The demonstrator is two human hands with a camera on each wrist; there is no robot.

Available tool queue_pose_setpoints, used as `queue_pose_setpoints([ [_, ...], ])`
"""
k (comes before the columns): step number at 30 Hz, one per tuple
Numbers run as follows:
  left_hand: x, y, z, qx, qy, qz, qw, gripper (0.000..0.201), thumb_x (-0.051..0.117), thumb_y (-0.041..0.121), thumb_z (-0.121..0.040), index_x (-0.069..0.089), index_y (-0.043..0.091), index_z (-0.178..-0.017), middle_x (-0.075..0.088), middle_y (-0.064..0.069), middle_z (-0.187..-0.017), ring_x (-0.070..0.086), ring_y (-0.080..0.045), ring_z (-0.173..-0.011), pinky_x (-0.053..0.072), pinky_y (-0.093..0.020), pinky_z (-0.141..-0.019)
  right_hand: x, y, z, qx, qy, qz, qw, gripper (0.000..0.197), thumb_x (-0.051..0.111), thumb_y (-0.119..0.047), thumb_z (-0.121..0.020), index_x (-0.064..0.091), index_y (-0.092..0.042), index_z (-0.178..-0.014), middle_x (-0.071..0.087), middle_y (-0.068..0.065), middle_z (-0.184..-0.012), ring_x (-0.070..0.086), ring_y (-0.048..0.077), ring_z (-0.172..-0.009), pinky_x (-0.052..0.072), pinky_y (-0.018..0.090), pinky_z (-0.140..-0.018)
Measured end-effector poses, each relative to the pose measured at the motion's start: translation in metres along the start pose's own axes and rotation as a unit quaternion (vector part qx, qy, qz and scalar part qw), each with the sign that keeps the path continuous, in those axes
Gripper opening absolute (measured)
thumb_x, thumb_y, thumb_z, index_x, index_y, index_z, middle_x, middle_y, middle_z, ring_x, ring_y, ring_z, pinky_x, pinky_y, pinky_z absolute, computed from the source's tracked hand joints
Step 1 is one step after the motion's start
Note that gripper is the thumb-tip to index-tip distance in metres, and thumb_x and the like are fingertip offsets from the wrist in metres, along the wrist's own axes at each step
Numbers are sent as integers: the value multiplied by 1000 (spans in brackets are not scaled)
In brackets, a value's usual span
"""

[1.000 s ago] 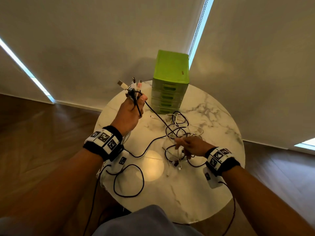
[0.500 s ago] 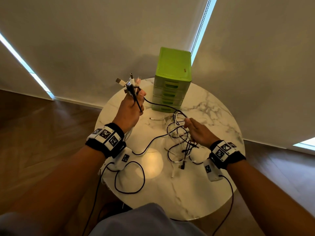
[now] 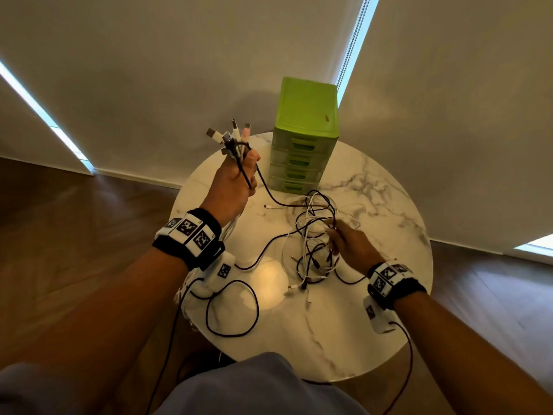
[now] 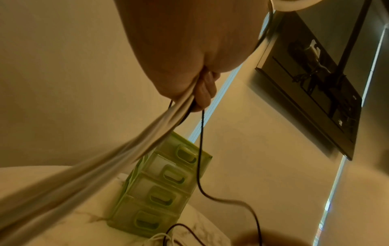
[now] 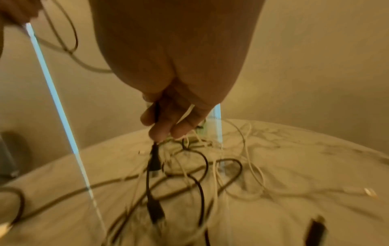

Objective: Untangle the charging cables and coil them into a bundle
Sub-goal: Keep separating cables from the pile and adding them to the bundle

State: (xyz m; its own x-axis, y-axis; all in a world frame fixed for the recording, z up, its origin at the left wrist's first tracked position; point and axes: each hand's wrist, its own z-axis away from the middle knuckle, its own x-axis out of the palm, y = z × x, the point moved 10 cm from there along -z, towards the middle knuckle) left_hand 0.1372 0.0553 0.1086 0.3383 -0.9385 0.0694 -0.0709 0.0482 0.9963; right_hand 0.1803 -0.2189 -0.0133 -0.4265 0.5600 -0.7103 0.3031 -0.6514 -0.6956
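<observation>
My left hand (image 3: 236,181) is raised above the table's left side and grips a bunch of cable ends (image 3: 232,136), plugs sticking up; white strands (image 4: 118,149) and a black cable (image 4: 201,149) hang from the fist. A tangle of black and white cables (image 3: 314,235) lies on the round marble table (image 3: 374,324). My right hand (image 3: 344,244) reaches into the tangle and holds strands between its fingers (image 5: 160,131), lifted a little off the table; a black plug (image 5: 154,161) dangles below them.
A green plastic drawer unit (image 3: 305,133) stands at the table's far edge, close behind the left hand. A loose black loop (image 3: 232,310) lies near the front left. Wood floor surrounds the table; wall and blinds stand behind.
My left hand rose slightly with the plug bunch. My right hand moved from the near side of the tangle to farther in and lifted strands up.
</observation>
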Motion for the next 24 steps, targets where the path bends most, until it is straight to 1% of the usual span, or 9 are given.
queue_pose_setpoints([
  [2, 7, -12, 5, -19, -9, -18, 1000, 40, 44, 24, -109, 45, -7, -133, 40, 14, -58, 32, -5, -52, 31, -19, -46, -25, -23, -8, -18, 43, 0, 999, 30, 40, -27, -108, 45, -23, -137, 66, 3, -74, 62, 15, -64, 45, 16, -58],
  [5, 16, -23, 12, -33, -38, -61, 997, 45, 45, 30, -108, 45, -4, -138, 37, 13, -59, 32, -9, -54, 31, -23, -49, -34, -41, -21, -19, 27, 3, 999, 27, 39, -29, -107, 44, -29, -134, 67, 7, -71, 63, 21, -65, 46, 26, -59],
  [8, 10, -17, 16, -47, -46, -23, 998, 27, 44, 24, -108, 52, 1, -121, 34, 13, -59, 31, -4, -50, 28, -19, -46, -13, -45, -34, 5, -43, 37, 998, 24, 40, -22, -106, 45, -33, -127, 73, 2, -81, 68, 20, -75, 51, 29, -66],
  [11, 5, 1, 20, -39, -57, 4, 998, 18, 43, 20, -108, 51, 4, -107, 31, 6, -62, 29, -4, -47, 25, -18, -45, 11, -30, -38, 51, -112, 42, 991, 34, 45, -17, -104, 40, -23, -138, 73, 5, -105, 69, 21, -94, 53, 30, -77],
  [14, -35, 22, 18, -9, -41, -8, 999, 22, 45, 24, -108, 56, 15, -92, 32, 4, -63, 28, -5, -48, 26, -20, -46, 44, -39, -54, 36, -185, 136, 973, 21, 58, -24, -97, 61, -24, -118, 70, 4, -116, 64, 26, -111, 50, 40, -95],
  [16, -71, 32, 22, 1, -17, -21, 1000, 24, 46, 26, -108, 58, 21, -88, 33, 3, -64, 28, -6, -47, 25, -22, -46, 60, -77, -69, -21, -180, 129, 975, 13, 63, -22, -96, 66, -22, -108, 73, 1, -109, 66, 23, -104, 51, 42, -94],
  [18, -106, 39, 31, 8, 11, -33, 999, 24, 46, 27, -108, 58, 21, -87, 34, 3, -64, 29, -7, -48, 26, -23, -46, 77, -124, -81, -76, -157, 74, 982, 8, 66, -18, -94, 67, -22, -102, 73, -1, -99, 67, 20, -92, 54, 37, -86],
  [22, -167, 44, 55, 5, 74, -63, 995, 30, 44, 23, -108, 54, -4, -100, 29, 1, -61, 25, -10, -48, 27, -21, -45, 141, -207, -88, -137, -203, -35, 969, 6, 68, -13, -93, 66, -18, -95, 73, 0, -89, 71, 17, -77, 58, 31, -74],
  [24, -196, 43, 69, 4, 88, -68, 994, 33, 43, 26, -108, 54, -2, -94, 26, -1, -61, 24, -12, -47, 26, -23, -45, 185, -236, -83, -135, -235, -56, 961, 5, 68, -12, -93, 65, -12, -97, 73, 2, -88, 74, 17, -77, 61, 33, -74],
])
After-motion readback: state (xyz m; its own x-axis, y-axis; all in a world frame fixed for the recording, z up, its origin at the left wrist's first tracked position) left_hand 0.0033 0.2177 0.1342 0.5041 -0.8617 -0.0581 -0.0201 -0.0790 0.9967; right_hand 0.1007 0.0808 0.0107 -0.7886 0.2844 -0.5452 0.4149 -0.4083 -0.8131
